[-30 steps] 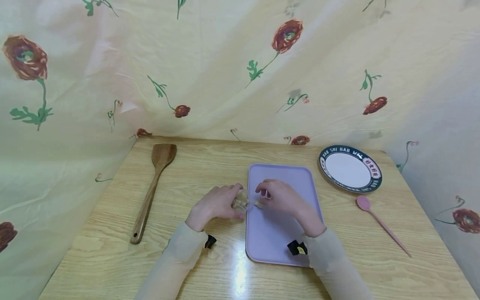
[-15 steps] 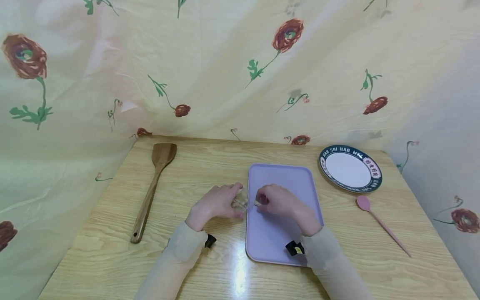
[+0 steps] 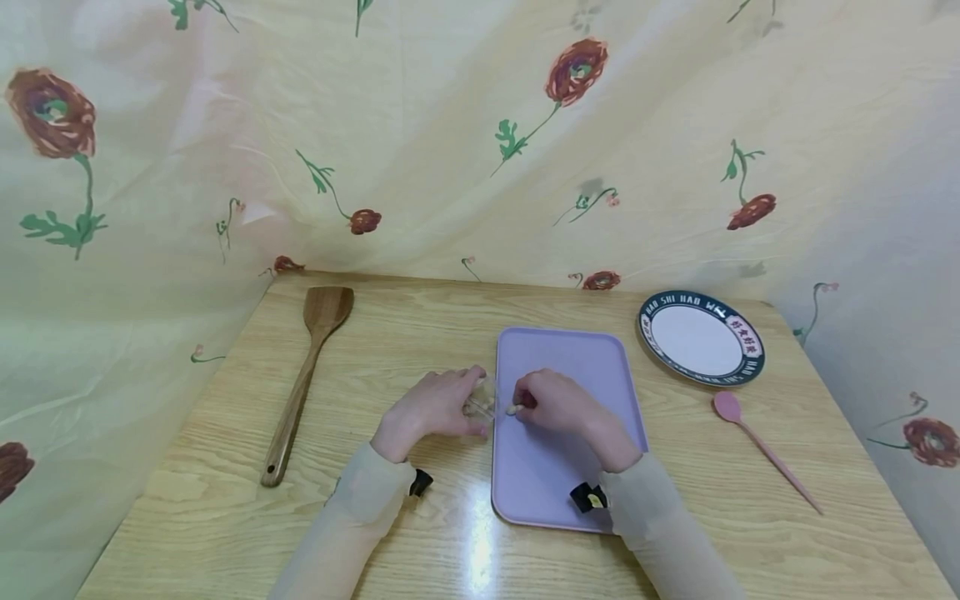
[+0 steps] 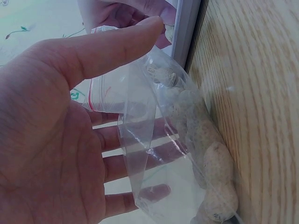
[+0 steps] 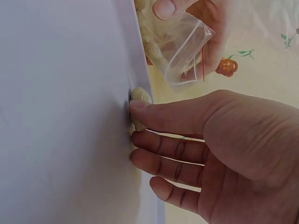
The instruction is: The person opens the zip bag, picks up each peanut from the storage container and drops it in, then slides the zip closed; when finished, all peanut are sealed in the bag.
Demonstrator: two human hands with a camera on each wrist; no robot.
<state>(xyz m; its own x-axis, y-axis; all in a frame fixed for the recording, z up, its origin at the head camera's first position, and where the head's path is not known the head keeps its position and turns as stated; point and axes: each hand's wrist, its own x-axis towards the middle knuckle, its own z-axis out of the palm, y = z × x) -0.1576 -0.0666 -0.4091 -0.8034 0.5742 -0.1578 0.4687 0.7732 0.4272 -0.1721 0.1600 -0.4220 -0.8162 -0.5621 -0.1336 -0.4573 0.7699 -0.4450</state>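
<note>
On the table my left hand (image 3: 435, 408) holds a clear zip bag (image 4: 138, 135), its thumb on the near side and its fingers behind the plastic. Unshelled peanuts (image 4: 218, 163) fill the lower part of that bag, which rests just left of the lilac tray (image 3: 534, 487). The bag's mouth, marked by a red line, points toward the tray. Over the tray's left side my right hand (image 3: 558, 407) pinches a single peanut (image 5: 140, 94) close to the tray's surface. In the right wrist view its thumb lies over the peanut.
A wooden spatula (image 3: 297, 407) lies at the left of the table. To the right of the tray are a plate with a dark patterned rim (image 3: 693, 337) and a pink spoon (image 3: 726, 406). A flowered cloth (image 3: 450, 150) hangs behind the table.
My right hand has come down slightly, and its fingers have drawn together on the peanut. The left hand and the bag have barely moved.
</note>
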